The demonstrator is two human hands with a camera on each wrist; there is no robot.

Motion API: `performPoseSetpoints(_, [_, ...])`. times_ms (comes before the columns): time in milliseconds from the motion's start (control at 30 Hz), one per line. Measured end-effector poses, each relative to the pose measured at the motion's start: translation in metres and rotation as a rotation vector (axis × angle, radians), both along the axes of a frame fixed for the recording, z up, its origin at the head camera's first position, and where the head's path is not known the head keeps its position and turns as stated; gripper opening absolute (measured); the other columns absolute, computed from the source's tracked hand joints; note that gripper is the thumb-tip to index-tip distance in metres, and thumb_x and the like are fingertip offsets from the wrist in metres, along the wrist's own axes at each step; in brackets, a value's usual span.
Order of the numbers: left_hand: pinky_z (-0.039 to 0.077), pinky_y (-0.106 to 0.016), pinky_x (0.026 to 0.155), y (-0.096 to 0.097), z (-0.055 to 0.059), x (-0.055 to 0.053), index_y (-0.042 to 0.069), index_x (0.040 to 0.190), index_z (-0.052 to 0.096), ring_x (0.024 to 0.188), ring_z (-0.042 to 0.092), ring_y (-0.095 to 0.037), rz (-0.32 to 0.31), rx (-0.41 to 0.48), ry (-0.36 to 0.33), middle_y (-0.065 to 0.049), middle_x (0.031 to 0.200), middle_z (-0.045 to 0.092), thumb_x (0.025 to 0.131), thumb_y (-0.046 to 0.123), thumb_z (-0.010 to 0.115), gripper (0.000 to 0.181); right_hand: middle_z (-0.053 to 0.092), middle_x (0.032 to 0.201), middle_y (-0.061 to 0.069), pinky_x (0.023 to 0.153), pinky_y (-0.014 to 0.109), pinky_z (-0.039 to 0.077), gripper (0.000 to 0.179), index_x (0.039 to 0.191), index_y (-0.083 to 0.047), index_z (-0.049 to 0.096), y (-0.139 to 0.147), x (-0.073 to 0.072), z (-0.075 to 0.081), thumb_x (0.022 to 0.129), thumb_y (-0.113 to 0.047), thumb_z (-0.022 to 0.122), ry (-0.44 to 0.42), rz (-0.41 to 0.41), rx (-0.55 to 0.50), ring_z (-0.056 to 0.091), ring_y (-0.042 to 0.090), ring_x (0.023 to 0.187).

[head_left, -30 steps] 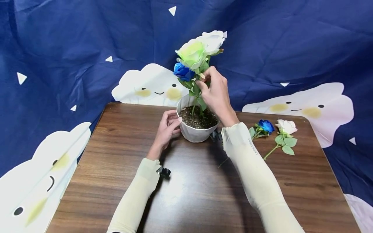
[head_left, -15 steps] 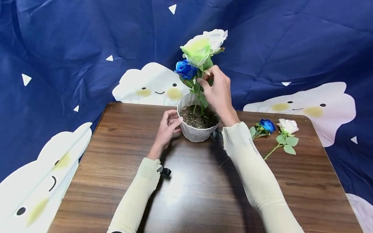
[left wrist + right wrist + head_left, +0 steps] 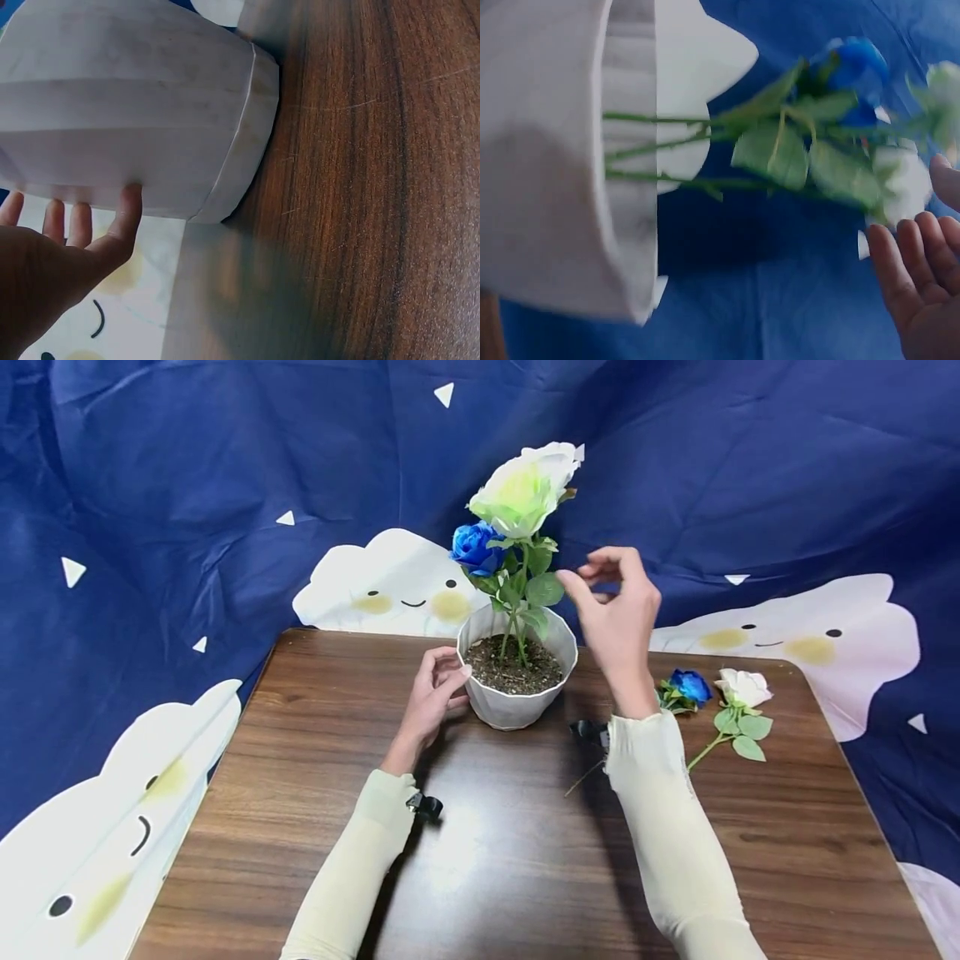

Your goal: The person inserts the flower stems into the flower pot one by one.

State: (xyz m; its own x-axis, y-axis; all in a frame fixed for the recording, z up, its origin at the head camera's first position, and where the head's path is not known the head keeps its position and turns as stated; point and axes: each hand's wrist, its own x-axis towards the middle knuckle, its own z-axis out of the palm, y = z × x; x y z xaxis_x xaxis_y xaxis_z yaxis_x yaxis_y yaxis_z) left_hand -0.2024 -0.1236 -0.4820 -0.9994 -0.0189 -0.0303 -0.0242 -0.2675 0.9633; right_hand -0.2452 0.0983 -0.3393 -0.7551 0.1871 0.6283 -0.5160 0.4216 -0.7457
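Note:
A white faceted flowerpot filled with dark soil stands upright on the table. From the soil rise artificial roses: a blue rose, a pale green-white rose, and a white rose behind it, clearer in the right wrist view. My left hand rests against the pot's left side, its thumb near the rim; in the left wrist view the fingertips touch the wall. Just right of the stems, my right hand is raised with loosely bent fingers and holds nothing.
On the wooden table, right of the pot, lie a second blue rose, partly behind my right forearm, and a white rose with a leafy stem. A dark blue cloth with smiling clouds hangs behind the table.
My right hand has let go of the rose stem and drawn away to the right. The green-white rose stands unheld and has shifted slightly right. The left hand stays at the pot.

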Motion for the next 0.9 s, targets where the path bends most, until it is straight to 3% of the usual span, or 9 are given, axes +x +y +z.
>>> performPoseSetpoints(167, [0.050, -0.065, 0.095, -0.003, -0.001, -0.001, 0.005, 0.135, 0.044, 0.101, 0.057, -0.016, 0.011, 0.002, -0.007, -0.011, 0.125, 0.049, 0.097, 0.007, 0.062, 0.042, 0.068, 0.089, 0.006, 0.061, 0.013, 0.046, 0.031, 0.107, 0.011, 0.062, 0.018, 0.013, -0.008, 0.088, -0.007, 0.078, -0.074, 0.002, -0.077, 0.062, 0.004, 0.073])
performPoseSetpoints(267, [0.049, -0.066, 0.095, -0.005, -0.001, -0.003, 0.005, 0.135, 0.044, 0.101, 0.057, -0.015, 0.022, 0.001, 0.002, -0.011, 0.124, 0.049, 0.097, 0.008, 0.062, 0.042, 0.066, 0.087, 0.005, 0.059, 0.012, 0.049, 0.028, 0.106, 0.016, 0.060, 0.022, 0.021, -0.009, 0.089, -0.001, 0.074, -0.088, 0.031, -0.115, 0.062, 0.005, 0.070])
performPoseSetpoints(433, [0.050, -0.066, 0.095, -0.006, -0.001, -0.002, 0.005, 0.135, 0.044, 0.101, 0.057, -0.015, 0.023, 0.000, -0.003, -0.010, 0.123, 0.049, 0.096, 0.007, 0.063, 0.043, 0.064, 0.087, 0.002, 0.061, 0.012, 0.054, 0.022, 0.105, 0.016, 0.061, 0.034, 0.027, -0.020, 0.090, 0.002, 0.071, -0.131, 0.034, -0.153, 0.062, 0.005, 0.072])
performPoseSetpoints(600, [0.049, -0.067, 0.096, -0.005, -0.002, -0.001, 0.006, 0.135, 0.044, 0.103, 0.056, -0.016, 0.015, -0.001, -0.008, -0.010, 0.124, 0.049, 0.096, 0.008, 0.063, 0.043, 0.065, 0.086, 0.000, 0.067, 0.014, 0.053, 0.019, 0.104, 0.012, 0.063, 0.052, 0.031, -0.035, 0.090, 0.001, 0.070, -0.184, -0.028, -0.173, 0.062, 0.004, 0.075])
performPoseSetpoints(800, [0.050, -0.065, 0.095, -0.002, -0.002, -0.001, 0.005, 0.135, 0.044, 0.103, 0.055, -0.018, 0.006, -0.001, 0.002, -0.010, 0.124, 0.049, 0.096, 0.008, 0.063, 0.044, 0.065, 0.089, -0.007, 0.060, 0.013, 0.055, 0.020, 0.109, 0.002, 0.065, 0.088, 0.013, -0.072, 0.092, -0.006, 0.071, -0.297, -0.086, -0.219, 0.064, 0.001, 0.076])
performPoseSetpoints(900, [0.051, -0.065, 0.095, -0.001, -0.002, -0.001, 0.006, 0.135, 0.045, 0.102, 0.056, -0.017, 0.006, 0.002, -0.001, -0.009, 0.123, 0.049, 0.096, 0.008, 0.063, 0.043, 0.065, 0.090, -0.007, 0.059, 0.013, 0.055, 0.025, 0.113, 0.007, 0.063, 0.099, 0.010, -0.080, 0.092, -0.004, 0.070, -0.345, -0.093, -0.282, 0.064, 0.001, 0.077])
